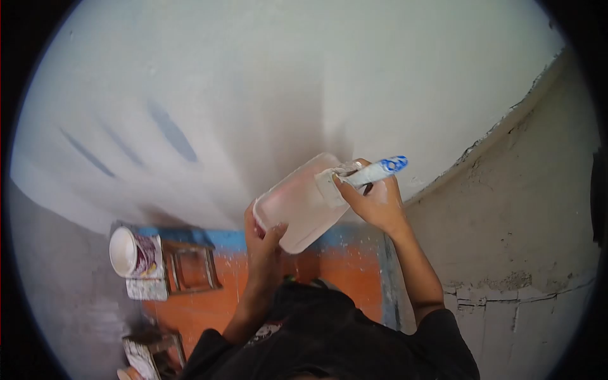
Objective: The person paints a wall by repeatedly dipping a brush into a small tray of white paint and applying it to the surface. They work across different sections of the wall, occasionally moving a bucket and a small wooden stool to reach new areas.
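My left hand (265, 237) grips a rectangular plastic tub (278, 212) by its near left end, with the thumb over the rim. The tub is tilted in front of the wall and looks whitish inside, perhaps from paint. A paintbrush (378, 171) with a white handle and blue tip is in my right hand (375, 197), its fingers closed around it. The brush's whitish head lies at the tub's right end, over the inside. White smears mark the fingers of my right hand.
A pale wall (405, 76) fills the front, with a rough edge against bare grey plaster (506, 215) on the right. To the left, a white bucket (123, 252) stands on a paint-spattered stool (190, 269). Another stool (161, 348) is nearer. The floor (231, 275) is orange with a blue border.
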Available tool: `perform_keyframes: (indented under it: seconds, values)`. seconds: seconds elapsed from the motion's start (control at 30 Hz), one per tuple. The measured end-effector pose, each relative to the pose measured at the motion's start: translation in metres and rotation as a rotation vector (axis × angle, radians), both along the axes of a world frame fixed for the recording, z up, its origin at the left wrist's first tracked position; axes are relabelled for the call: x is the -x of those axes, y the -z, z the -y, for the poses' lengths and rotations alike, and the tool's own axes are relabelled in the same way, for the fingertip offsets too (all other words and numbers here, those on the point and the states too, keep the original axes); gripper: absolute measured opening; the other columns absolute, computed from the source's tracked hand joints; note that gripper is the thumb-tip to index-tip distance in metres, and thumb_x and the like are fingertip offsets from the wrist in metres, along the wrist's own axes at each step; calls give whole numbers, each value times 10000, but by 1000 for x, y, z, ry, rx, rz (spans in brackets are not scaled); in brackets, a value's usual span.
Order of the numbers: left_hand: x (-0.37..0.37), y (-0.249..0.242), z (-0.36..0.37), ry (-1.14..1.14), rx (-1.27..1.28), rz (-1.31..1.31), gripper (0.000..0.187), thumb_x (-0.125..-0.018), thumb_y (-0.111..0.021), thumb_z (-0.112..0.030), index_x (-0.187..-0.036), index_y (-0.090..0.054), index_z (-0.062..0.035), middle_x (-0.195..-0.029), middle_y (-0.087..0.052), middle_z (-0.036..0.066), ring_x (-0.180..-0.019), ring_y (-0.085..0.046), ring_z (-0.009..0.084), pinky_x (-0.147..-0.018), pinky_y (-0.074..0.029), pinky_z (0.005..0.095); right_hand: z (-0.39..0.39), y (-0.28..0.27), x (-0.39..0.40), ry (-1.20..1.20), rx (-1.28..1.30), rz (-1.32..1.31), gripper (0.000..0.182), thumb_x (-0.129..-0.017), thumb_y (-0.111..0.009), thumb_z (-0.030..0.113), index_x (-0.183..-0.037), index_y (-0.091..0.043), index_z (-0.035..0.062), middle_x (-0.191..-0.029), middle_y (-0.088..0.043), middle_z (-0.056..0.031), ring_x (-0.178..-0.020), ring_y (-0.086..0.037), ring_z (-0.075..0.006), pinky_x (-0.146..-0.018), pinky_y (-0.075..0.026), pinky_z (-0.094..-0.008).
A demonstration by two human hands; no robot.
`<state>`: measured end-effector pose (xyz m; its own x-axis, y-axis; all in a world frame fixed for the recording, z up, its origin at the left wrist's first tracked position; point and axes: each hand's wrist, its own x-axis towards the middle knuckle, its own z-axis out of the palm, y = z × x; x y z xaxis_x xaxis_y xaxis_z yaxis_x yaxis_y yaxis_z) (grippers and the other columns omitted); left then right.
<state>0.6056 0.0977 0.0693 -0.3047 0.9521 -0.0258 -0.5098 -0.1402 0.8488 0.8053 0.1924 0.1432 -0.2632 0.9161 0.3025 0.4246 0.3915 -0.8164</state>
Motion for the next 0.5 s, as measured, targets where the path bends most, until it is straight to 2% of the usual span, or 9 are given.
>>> perform_keyframes:
  seconds: [0.03, 0.07, 0.17, 0.27, 0.47, 0.5]
  values:
    - [-8, -1, 3, 9, 22, 12, 699, -815, -669, -69, -1439, -356, -37, -1312, -505, 125, -1234, -519, 226, -1063, -433, 379, 3, -4, -3, 0, 0, 113, 215, -860, -710, 223, -957, -708, 31, -780, -709, -122, -711, -691, -259, -673, -530, -356]
    - [-16, -5, 4, 20, 33, 21, 694, -819, -665, -68, -1440, -356, -37, -1312, -503, 126, -1234, -518, 224, -1062, -433, 376, 2, 2, -4, 12, -48, 134, 208, -838, -698, 235, -917, -710, 44, -733, -694, -135, -698, -689, -327, -656, -535, -382]
    - [-36, -4, 3, 27, 30, -24, 680, -825, -652, -61, -1437, -356, -30, -1307, -502, 127, -1231, -515, 216, -1058, -434, 368, -3, 22, -15, -3, -91, 144, 158, -843, -723, 162, -885, -710, 10, -745, -712, -110, -677, -702, -222, -609, -511, -339]
    - [-52, -2, 7, 16, 34, -57, 670, -825, -647, -60, -1429, -359, -17, -1298, -504, 127, -1222, -517, 211, -1056, -433, 365, 1, 22, -27, -1, -148, 298, 154, -832, -733, 160, -866, -711, 12, -752, -718, -117, -673, -711, -229, -617, -522, -340]
    - [-78, -2, 12, 20, 46, -54, 683, -812, -657, -67, -1427, -365, -14, -1290, -513, 121, -1215, -518, 201, -1052, -427, 360, 0, 39, -55, 24, -103, 61, 182, -813, -754, 178, -841, -709, 4, -731, -708, -135, -689, -711, -225, -624, -517, -344]
    - [-81, -1, 12, 22, 53, -58, 686, -809, -659, -69, -1428, -366, -17, -1289, -515, 119, -1216, -517, 200, -1052, -425, 360, 1, 35, -60, 37, -102, 67, 172, -821, -751, 163, -851, -708, 0, -733, -707, -123, -683, -698, -205, -623, -510, -333]
